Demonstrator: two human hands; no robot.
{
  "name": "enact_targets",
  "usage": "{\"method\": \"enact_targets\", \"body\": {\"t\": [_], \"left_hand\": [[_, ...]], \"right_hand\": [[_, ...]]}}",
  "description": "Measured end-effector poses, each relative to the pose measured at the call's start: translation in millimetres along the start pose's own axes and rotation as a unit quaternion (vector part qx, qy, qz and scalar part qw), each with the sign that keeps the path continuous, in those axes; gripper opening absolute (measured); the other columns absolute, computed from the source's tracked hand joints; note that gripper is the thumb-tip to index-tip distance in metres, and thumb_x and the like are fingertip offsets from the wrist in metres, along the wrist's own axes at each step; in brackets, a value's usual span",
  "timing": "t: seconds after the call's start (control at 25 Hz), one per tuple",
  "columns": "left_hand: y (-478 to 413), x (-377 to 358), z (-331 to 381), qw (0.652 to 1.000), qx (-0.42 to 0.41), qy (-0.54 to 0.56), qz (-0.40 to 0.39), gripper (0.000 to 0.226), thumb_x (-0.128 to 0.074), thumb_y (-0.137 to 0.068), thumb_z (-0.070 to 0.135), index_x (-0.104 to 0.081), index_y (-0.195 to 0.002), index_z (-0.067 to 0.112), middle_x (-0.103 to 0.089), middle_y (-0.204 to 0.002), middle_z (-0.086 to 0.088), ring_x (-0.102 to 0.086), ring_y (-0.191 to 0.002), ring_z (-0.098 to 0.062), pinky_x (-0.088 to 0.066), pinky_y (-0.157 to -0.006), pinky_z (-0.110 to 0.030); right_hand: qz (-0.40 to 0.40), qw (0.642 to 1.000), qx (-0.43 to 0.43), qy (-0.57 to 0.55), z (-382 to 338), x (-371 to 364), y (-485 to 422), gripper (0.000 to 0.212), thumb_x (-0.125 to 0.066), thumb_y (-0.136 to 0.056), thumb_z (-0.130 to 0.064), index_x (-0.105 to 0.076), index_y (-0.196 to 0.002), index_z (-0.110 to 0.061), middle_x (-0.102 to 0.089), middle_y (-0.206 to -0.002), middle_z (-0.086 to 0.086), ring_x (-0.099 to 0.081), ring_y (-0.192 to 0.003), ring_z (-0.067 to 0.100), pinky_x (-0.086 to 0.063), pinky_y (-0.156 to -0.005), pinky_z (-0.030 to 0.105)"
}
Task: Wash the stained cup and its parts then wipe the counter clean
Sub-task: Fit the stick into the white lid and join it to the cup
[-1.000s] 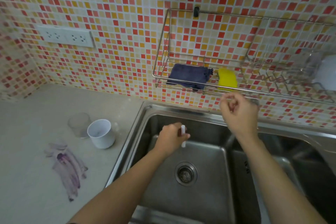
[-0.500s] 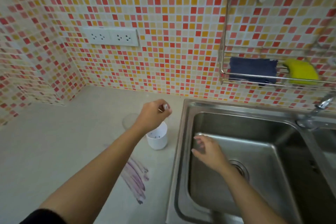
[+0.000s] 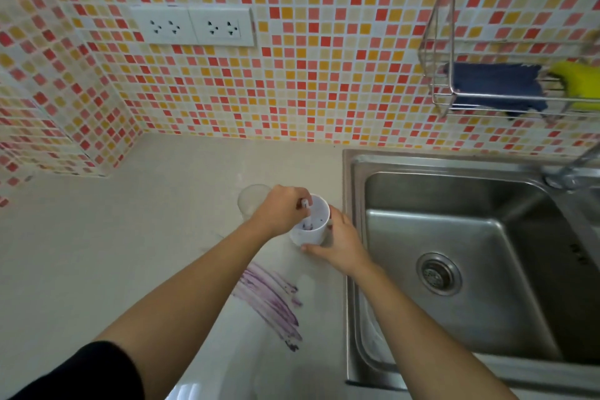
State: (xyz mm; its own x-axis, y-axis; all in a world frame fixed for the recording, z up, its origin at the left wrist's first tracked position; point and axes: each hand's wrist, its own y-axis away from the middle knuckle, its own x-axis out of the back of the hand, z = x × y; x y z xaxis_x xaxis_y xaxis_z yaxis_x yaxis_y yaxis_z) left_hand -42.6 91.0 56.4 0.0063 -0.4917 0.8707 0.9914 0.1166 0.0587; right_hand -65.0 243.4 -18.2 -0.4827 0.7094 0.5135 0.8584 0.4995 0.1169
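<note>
A white cup (image 3: 312, 233) stands on the counter just left of the sink, with purple specks inside. My left hand (image 3: 280, 210) pinches a short white straw (image 3: 306, 214) whose lower end is inside the cup. My right hand (image 3: 341, 242) wraps the cup's right side and base. A clear lid (image 3: 251, 201) lies on the counter behind my left hand, partly hidden by it. A purple smear (image 3: 269, 299) streaks the counter in front of the cup.
The steel sink (image 3: 454, 269) with its drain (image 3: 438, 274) lies to the right, and a tap (image 3: 571, 169) is at its back edge. A wire rack (image 3: 444, 97) on the tiled wall holds a blue cloth (image 3: 496, 86) and a yellow sponge (image 3: 581, 83). Wall sockets (image 3: 194, 26) sit above the counter.
My left hand carried the straw from over the sink to the cup and lowered it in. My right hand left the tap area, crossed the sink and took hold of the cup.
</note>
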Motion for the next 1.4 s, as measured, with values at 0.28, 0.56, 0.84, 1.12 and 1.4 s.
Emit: {"method": "enact_targets", "body": {"t": [0.28,0.56,0.84,1.12,1.4], "left_hand": [[-8.7,-8.3,-1.7,0.995,-0.017,-0.088,-0.035,0.025,-0.056,-0.089,0.016,-0.066,-0.112,0.012,-0.068,-0.11,-0.016,-0.059,-0.101,-0.031,-0.047,-0.086,-0.036],[-4.2,26.8,-31.4,0.983,0.075,0.164,0.042,0.051,-0.064,-0.079,0.008,-0.051,-0.129,0.012,-0.059,-0.125,-0.007,-0.059,-0.093,-0.017,-0.044,-0.077,-0.024],[9.0,4.5,-91.5,0.982,0.153,0.053,-0.093,0.111,-0.08,-0.067,0.029,-0.005,-0.148,0.025,-0.013,-0.153,-0.013,-0.024,-0.138,-0.038,-0.033,-0.106,-0.044],[14.3,-25.5,-64.9,0.965,0.136,0.222,0.037,0.098,-0.084,-0.061,0.027,-0.027,-0.139,0.015,-0.042,-0.13,-0.003,-0.047,-0.115,-0.022,-0.046,-0.09,-0.031],[14.3,-56.6,-41.2,0.965,0.104,0.239,0.0,0.097,-0.085,-0.059,0.027,-0.031,-0.138,0.013,-0.042,-0.135,-0.004,-0.045,-0.119,-0.021,-0.046,-0.096,-0.033]], "right_hand": [[-0.004,1.0,0.006,0.007,2.5,-3.4,-7.0,0.084,-0.074,-0.062,-0.048,-0.038,-0.134,-0.025,-0.051,-0.128,0.002,-0.053,-0.112,0.017,-0.047,-0.095,0.04],[-0.005,1.0,0.002,-0.006,7.0,-2.8,-8.0,0.09,-0.083,-0.058,-0.04,-0.037,-0.133,-0.028,-0.042,-0.128,-0.007,-0.048,-0.119,0.014,-0.041,-0.101,0.033],[0.035,0.997,-0.011,-0.071,5.2,-15.0,-6.9,0.083,-0.088,-0.057,-0.027,-0.041,-0.126,-0.025,-0.054,-0.122,-0.007,-0.052,-0.111,0.012,-0.043,-0.085,0.023],[0.165,0.985,-0.041,-0.029,4.2,52.7,2.9,0.085,-0.089,-0.05,-0.02,-0.042,-0.122,-0.019,-0.041,-0.119,0.001,-0.048,-0.104,0.017,-0.045,-0.078,0.028],[0.015,0.978,0.063,0.2,-31.6,93.3,1.6,0.09,-0.079,-0.049,-0.032,-0.045,-0.132,-0.028,-0.031,-0.113,-0.005,-0.03,-0.11,0.016,-0.038,-0.096,0.034]]}}
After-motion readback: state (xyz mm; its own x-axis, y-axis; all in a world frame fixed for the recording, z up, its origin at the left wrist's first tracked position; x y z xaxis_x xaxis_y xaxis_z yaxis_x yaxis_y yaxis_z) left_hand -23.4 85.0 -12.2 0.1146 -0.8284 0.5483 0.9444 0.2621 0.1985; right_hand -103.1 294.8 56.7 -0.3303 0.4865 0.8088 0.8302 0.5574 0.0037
